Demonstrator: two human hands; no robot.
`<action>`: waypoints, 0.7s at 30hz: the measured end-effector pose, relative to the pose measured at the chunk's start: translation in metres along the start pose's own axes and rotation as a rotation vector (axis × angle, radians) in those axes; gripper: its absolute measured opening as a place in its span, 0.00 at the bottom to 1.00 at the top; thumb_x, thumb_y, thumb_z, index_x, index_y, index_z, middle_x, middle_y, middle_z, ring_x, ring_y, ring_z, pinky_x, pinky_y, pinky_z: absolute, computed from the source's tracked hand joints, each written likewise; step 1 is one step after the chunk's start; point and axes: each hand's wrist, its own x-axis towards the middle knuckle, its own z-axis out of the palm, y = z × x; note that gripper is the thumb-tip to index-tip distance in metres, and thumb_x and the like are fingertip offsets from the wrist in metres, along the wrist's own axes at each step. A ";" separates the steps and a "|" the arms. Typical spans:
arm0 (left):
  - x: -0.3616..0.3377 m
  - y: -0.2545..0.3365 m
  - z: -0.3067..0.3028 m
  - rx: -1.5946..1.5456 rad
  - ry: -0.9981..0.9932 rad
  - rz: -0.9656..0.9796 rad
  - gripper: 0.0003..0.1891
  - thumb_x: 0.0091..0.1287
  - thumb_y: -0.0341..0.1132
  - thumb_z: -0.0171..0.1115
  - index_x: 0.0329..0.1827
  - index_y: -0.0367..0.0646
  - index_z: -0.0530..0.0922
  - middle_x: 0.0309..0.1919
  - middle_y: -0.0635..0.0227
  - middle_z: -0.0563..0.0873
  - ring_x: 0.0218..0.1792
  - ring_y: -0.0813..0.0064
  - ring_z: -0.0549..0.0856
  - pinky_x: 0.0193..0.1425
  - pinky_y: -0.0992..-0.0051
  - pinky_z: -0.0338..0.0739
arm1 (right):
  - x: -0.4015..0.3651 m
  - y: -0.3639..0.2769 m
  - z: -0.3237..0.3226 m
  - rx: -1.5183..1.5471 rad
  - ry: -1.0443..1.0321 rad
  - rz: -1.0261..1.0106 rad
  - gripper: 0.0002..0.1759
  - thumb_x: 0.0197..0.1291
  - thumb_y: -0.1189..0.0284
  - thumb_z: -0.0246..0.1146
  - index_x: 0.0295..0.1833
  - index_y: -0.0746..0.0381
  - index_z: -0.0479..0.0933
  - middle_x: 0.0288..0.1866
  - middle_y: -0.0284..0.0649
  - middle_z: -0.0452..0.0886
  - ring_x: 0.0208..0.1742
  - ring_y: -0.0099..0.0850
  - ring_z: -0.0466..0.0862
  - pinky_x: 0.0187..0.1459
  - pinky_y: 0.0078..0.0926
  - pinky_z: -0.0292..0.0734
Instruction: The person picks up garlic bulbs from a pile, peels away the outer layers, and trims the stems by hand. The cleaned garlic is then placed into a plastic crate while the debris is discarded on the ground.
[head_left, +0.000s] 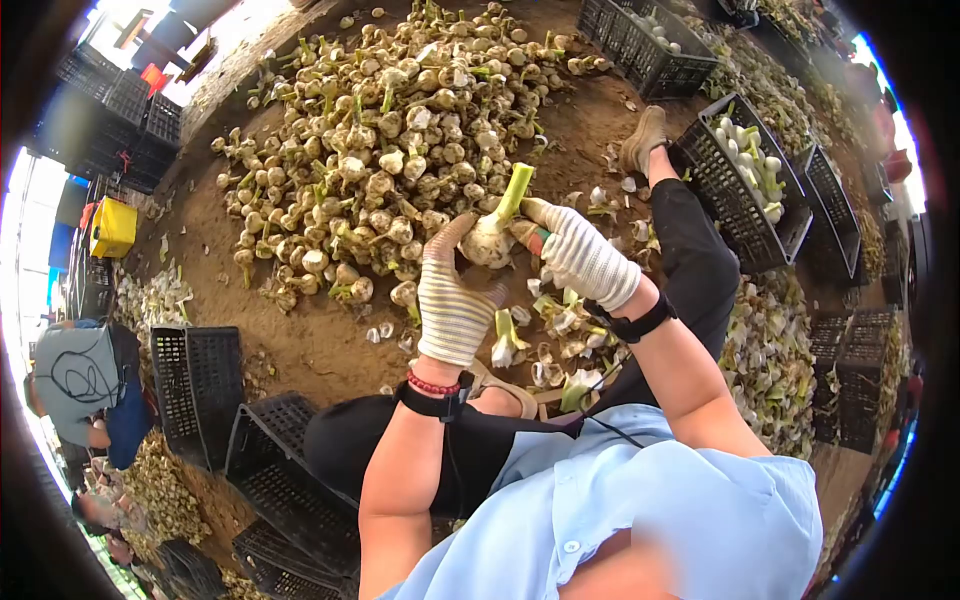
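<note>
**Both gloved hands on one garlic bulb, in front of the heap**

- Left hand [455,300]: striped knit glove, red bead bracelet and black band at the wrist. Fingers were curled up around the lower side of the garlic bulb [488,243], gripping it.
- Right hand [580,255]: white knit glove, black wrist strap. It was closed against the other side of the same bulb, with one finger up by the base of the stalk [515,190].
- A small red-and-green item [536,238] showed between the right palm and the bulb. Couldn't tell what it was.
- The bulb was held off the ground between the hands, above the person's knees, with the green stalk pointing up and away toward the garlic pile [400,130].
- The pile was large: unpeeled bulbs with stalks on bare dirt, just beyond the hands.
- Peelings [540,345], husks and cut stalk ends, lay on the ground under and beside the hands. More husk litter was off to the right.
- A black crate [720,195] near the person's outstretched shoe [645,140] held cleaned white bulbs. A second crate [650,50] sat further back.
- Empty black crates [200,385] were stacked at the left, beside the person's leg.
- A yellow container [112,228] was far left. Another person [85,380] sat low at the left edge, well apart.
</note>
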 end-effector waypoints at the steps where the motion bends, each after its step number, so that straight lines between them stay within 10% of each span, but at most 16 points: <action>1: 0.001 0.002 0.001 -0.069 -0.021 -0.048 0.39 0.50 0.16 0.73 0.68 0.38 0.67 0.59 0.58 0.76 0.56 0.66 0.81 0.64 0.72 0.79 | 0.003 -0.005 0.000 0.056 -0.034 0.099 0.16 0.71 0.73 0.57 0.59 0.69 0.76 0.41 0.38 0.82 0.41 0.23 0.76 0.48 0.25 0.74; 3: 0.006 0.003 0.001 -0.067 -0.010 -0.057 0.37 0.56 0.20 0.70 0.70 0.38 0.65 0.58 0.56 0.77 0.53 0.66 0.83 0.61 0.73 0.82 | 0.004 -0.025 -0.009 0.009 -0.042 0.219 0.16 0.70 0.72 0.58 0.58 0.70 0.76 0.39 0.38 0.82 0.39 0.21 0.74 0.46 0.24 0.74; 5: 0.011 -0.002 -0.007 -0.855 0.004 -0.525 0.31 0.68 0.34 0.65 0.71 0.40 0.63 0.53 0.55 0.80 0.52 0.65 0.84 0.59 0.71 0.83 | -0.002 -0.036 -0.013 0.014 -0.013 0.439 0.16 0.70 0.70 0.60 0.56 0.70 0.78 0.37 0.34 0.82 0.38 0.18 0.73 0.44 0.21 0.73; 7: 0.012 -0.022 -0.006 -1.010 -0.178 -0.498 0.27 0.74 0.50 0.57 0.69 0.42 0.68 0.48 0.59 0.84 0.48 0.66 0.85 0.51 0.71 0.86 | -0.013 -0.037 -0.011 0.222 -0.015 0.376 0.15 0.69 0.69 0.62 0.55 0.67 0.81 0.37 0.29 0.83 0.37 0.14 0.74 0.41 0.19 0.74; 9: 0.018 -0.031 0.010 -0.849 0.155 -0.835 0.28 0.76 0.58 0.51 0.62 0.43 0.75 0.44 0.64 0.86 0.45 0.69 0.86 0.45 0.72 0.85 | -0.021 -0.035 -0.010 0.585 -0.091 0.380 0.17 0.69 0.68 0.64 0.57 0.67 0.81 0.41 0.27 0.84 0.40 0.13 0.77 0.43 0.16 0.76; 12: 0.014 -0.063 0.011 -0.298 0.213 -0.458 0.09 0.75 0.37 0.59 0.51 0.45 0.81 0.44 0.68 0.85 0.42 0.77 0.81 0.44 0.77 0.81 | -0.027 -0.020 -0.020 0.726 -0.052 0.495 0.18 0.67 0.69 0.65 0.58 0.67 0.81 0.45 0.29 0.85 0.44 0.16 0.81 0.47 0.16 0.77; 15: 0.014 -0.013 0.020 -0.174 0.006 -0.146 0.13 0.66 0.31 0.71 0.51 0.42 0.80 0.42 0.67 0.84 0.42 0.77 0.80 0.45 0.76 0.81 | -0.034 -0.003 -0.020 0.256 0.011 0.300 0.14 0.68 0.74 0.60 0.56 0.67 0.80 0.40 0.28 0.84 0.38 0.18 0.79 0.42 0.19 0.76; 21: 0.020 -0.021 0.003 -0.457 0.203 -0.585 0.18 0.65 0.43 0.74 0.48 0.38 0.82 0.37 0.72 0.85 0.39 0.79 0.81 0.44 0.76 0.79 | -0.051 -0.019 -0.043 0.335 0.031 0.443 0.12 0.68 0.75 0.58 0.53 0.67 0.81 0.37 0.30 0.84 0.36 0.15 0.78 0.38 0.17 0.75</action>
